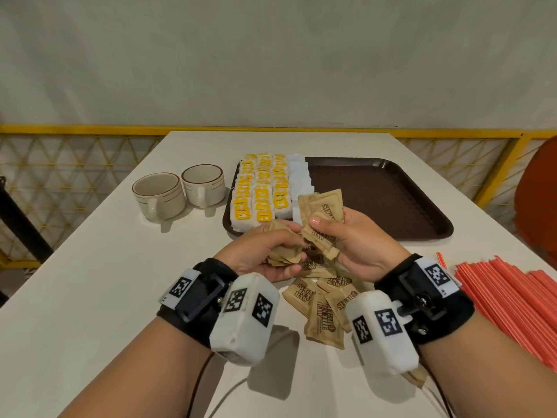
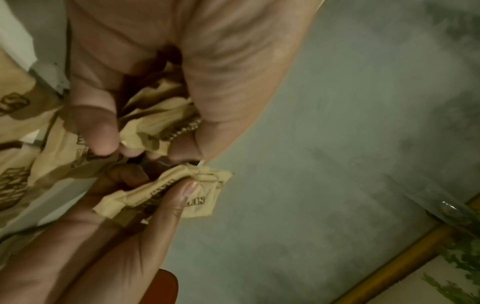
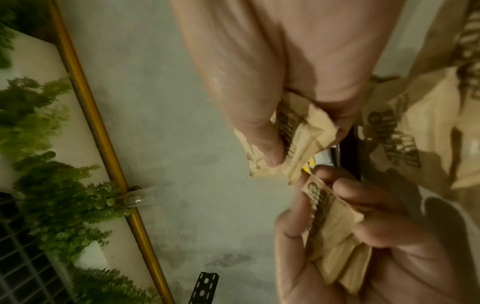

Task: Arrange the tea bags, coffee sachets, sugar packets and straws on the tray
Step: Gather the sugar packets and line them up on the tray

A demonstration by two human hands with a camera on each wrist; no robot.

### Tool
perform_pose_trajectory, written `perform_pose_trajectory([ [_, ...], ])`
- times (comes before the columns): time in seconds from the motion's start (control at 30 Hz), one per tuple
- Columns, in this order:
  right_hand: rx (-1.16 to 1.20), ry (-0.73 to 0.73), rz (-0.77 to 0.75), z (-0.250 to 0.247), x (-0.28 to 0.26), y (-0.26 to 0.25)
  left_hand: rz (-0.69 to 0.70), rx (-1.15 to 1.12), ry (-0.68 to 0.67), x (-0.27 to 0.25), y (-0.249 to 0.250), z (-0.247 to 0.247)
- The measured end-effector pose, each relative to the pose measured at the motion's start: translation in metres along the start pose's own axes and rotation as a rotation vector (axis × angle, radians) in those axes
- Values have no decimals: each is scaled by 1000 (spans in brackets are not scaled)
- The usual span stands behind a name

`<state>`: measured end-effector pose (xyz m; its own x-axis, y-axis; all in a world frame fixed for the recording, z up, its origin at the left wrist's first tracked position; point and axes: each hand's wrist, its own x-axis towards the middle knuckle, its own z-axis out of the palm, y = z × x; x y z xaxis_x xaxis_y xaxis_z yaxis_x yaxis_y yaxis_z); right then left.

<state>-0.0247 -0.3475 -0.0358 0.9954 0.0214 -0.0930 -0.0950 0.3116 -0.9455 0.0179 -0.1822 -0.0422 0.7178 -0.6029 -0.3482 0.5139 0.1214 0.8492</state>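
Both hands are gathering brown paper sugar packets (image 1: 321,300): left hand (image 1: 265,251) curled round a bunch, right hand (image 1: 358,239) pinching a fan; dark brown plastic tray (image 1: 391,200) has yellow-label tea bags (image 1: 259,191) and white sachets (image 1: 298,173) lined up, red straws (image 1: 512,300) wait on the white worktop (image 1: 90,297), so roughly halfway I'd say

The brown sugar packets (image 1: 303,294) read "SUGAR IN THE RAW".

Pale wall (image 1: 271,55) behind white table (image 1: 75,297), yellow railing (image 1: 90,128).
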Motion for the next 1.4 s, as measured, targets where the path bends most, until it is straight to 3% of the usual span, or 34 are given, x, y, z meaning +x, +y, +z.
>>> perform_pose_trajectory([
  [0.1, -12, 11, -11, 5, 1, 7, 4, 114, -22, 1, -6, 3],
  [0.23, 23, -1, 20, 8, 2, 5, 9, 83, 3, 4, -9, 4],
  [0.5, 123, 253, -139, -6, 5, -8, 126, -117, 112, 4, 4, -6],
  [0.67, 135, 141, -127, -5, 1, -9, 157, -193, 171, 3, 8, -7],
  [0.83, 184, 162, -195, -8, 0, -15, 200, -251, 231, 3, 9, -11],
  [1.13, -207, 89, -200, -5, -1, -4, 131, -107, 128, -3, 7, -1],
  [1.4, -300, 71, -229, -3, -3, -1, 60, 20, 51, -5, 6, -1],
])
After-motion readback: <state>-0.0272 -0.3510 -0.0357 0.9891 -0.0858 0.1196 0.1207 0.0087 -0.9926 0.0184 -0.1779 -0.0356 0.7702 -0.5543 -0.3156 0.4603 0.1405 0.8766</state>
